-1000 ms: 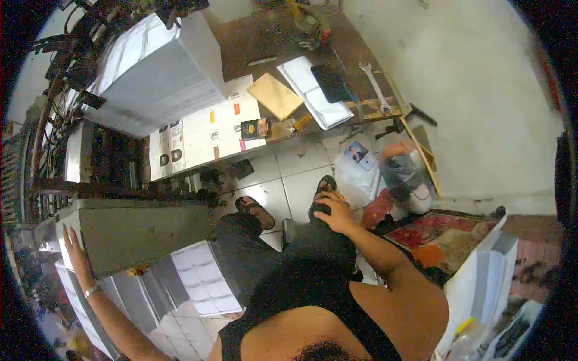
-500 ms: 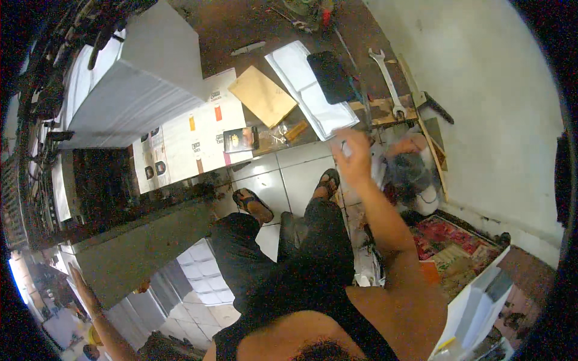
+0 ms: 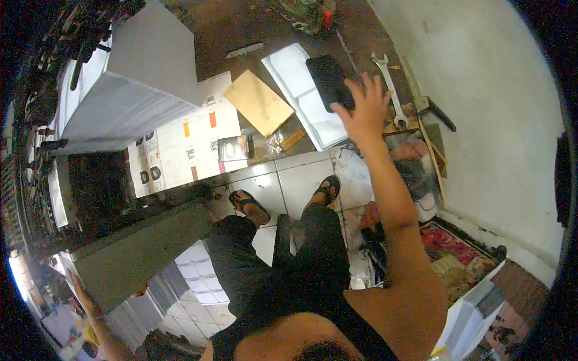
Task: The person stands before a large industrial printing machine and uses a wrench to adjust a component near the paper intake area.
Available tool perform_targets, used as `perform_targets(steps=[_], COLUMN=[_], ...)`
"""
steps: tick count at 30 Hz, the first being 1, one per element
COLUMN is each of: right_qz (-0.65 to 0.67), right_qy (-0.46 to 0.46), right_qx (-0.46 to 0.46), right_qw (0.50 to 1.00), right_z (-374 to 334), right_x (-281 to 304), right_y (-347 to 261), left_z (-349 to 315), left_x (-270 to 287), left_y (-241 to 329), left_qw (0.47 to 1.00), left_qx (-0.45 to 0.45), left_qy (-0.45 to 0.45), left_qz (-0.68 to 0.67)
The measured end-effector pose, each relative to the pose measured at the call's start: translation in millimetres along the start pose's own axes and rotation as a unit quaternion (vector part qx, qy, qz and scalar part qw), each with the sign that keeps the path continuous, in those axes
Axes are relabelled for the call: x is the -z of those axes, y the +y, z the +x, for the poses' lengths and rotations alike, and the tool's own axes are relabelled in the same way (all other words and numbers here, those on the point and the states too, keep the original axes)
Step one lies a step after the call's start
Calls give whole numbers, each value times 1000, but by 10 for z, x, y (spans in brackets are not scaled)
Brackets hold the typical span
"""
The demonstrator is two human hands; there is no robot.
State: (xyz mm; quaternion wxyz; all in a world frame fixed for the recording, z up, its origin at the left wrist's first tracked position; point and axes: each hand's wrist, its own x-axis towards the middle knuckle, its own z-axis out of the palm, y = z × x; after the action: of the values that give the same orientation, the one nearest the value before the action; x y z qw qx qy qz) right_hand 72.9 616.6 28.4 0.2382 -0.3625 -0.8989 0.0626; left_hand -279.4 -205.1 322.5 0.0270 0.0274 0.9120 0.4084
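Out on the brown table, my right hand (image 3: 368, 113) spreads its fingers at the right edge of a black smartphone (image 3: 328, 81), thumb and fingertips at or just over it. The phone lies on a folded white paper booklet (image 3: 295, 90). Right of the hand lies a large open-end wrench (image 3: 391, 90). A tan envelope-like packet (image 3: 259, 102) is left of the booklet. Far to the lower left, my left hand (image 3: 81, 292) is stretched along the end of a grey-green panel (image 3: 144, 259); its fingers look straight and hold nothing I can see.
A tall stack of white paper (image 3: 132, 84) stands at the left. Beside it lie a printed white sheet (image 3: 186, 141) and a small dark pack (image 3: 233, 148). A pale wall (image 3: 481, 108) bounds the right side. Plastic bags (image 3: 355, 171) sit below the table edge.
My right hand has moved up and away from the table's front edge, its fingers spreading beside the phone. My left hand stays by the panel.
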Motion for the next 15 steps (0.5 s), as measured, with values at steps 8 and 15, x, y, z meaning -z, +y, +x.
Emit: perform_targets(steps=[8, 15], right_qz=[-137, -138], right_qy=[50, 33], right_qx=[-174, -192], right_qw=[974, 971], right_z=[-10, -134], right_x=[-20, -92], right_y=[951, 1029], left_z=[14, -116], left_x=[121, 34], left_y=[-101, 13], left_qw=[997, 999], left_qx=[-23, 2], left_qy=[21, 25], left_qz=[73, 31])
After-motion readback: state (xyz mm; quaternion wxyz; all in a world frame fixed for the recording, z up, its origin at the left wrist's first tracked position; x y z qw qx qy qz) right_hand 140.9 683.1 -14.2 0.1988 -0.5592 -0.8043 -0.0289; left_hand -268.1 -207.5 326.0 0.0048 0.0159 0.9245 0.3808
